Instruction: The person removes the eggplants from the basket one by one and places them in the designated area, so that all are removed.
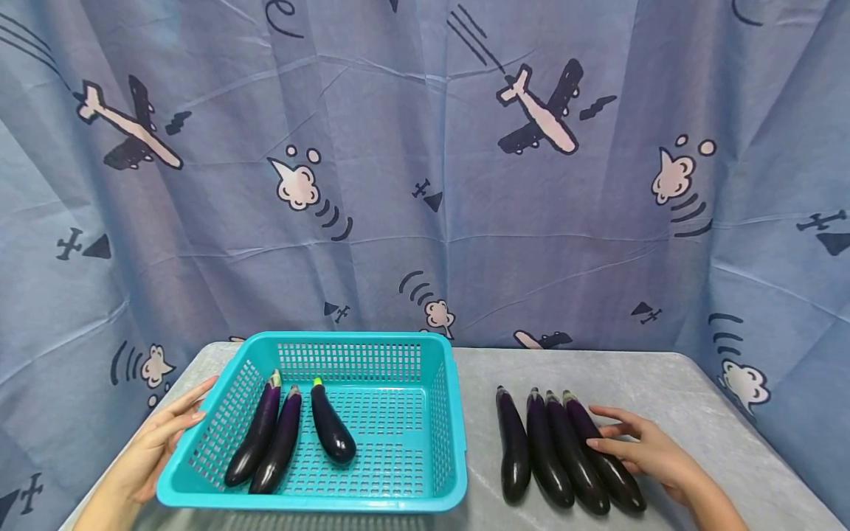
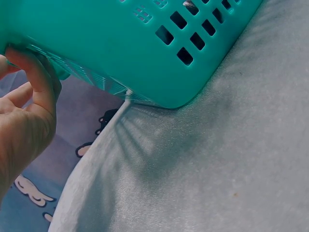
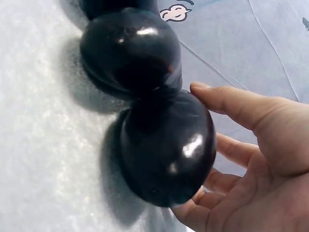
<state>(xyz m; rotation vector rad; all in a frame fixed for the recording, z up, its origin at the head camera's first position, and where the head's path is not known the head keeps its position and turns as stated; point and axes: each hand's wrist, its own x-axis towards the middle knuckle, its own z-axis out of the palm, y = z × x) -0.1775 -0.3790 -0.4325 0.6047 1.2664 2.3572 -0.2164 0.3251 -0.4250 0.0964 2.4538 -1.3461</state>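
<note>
My left hand is at the left side of a turquoise plastic basket, its fingers touching the outside of the rim. From the left wrist view, a bent finger meets the rim's edge. Inside the basket lie three dark purple eggplants, two side by side at the left and a shorter eggplant nearer the middle. On the right of the table, my right hand holds the rightmost eggplant of a row, thumb over its upper side and fingers curled along its right side.
Beside the held eggplant lie three more, the leftmost eggplant slightly apart. Everything stands on a grey table. A blue curtain with airplane prints hangs behind it.
</note>
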